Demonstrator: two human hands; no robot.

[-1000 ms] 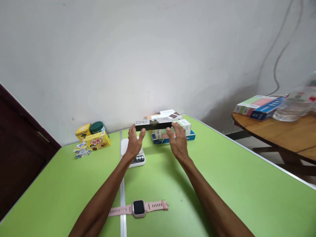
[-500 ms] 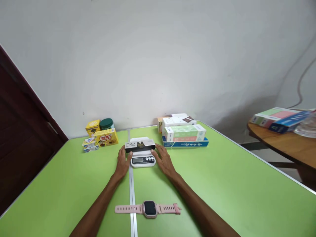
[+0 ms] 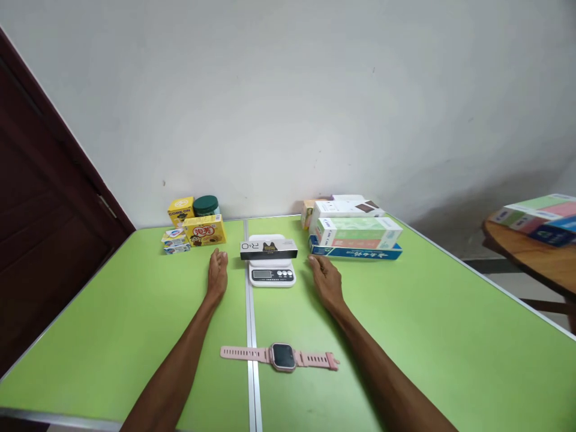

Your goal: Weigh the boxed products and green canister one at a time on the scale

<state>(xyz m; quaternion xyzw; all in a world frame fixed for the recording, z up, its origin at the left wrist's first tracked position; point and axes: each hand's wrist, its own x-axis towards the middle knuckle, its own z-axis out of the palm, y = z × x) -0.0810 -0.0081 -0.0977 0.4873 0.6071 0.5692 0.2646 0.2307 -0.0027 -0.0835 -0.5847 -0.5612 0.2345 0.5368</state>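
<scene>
A long black-and-white box [image 3: 269, 249] lies across the white kitchen scale [image 3: 272, 282], overhanging its platform at both ends. The scale's display and round buttons face me. To the left of the scale, my left hand [image 3: 218, 275] rests by the table surface, fingers curled in and holding nothing, apart from the box. My right hand [image 3: 327, 282] is on the other side, also with fingers curled and nothing visible in it. It is nearest to a blue flat box [image 3: 355, 250]. Closer to me, a pink-strapped smartwatch [image 3: 283, 357] lies flat across the table's metal seam.
On the back left stand yellow boxes [image 3: 204, 231], a green-lidded jar [image 3: 206, 205] and small white-blue boxes [image 3: 176, 241]. Back right, a green-and-pink box [image 3: 357, 233] lies on the blue one, beside a white box [image 3: 346, 210]. A wooden table [image 3: 517, 246] stands at right.
Both hands have let go of the black-and-white box and moved apart, left hand leftward, right hand rightward. Their fingers have curled in. The box stays on the scale; the view has shifted slightly.
</scene>
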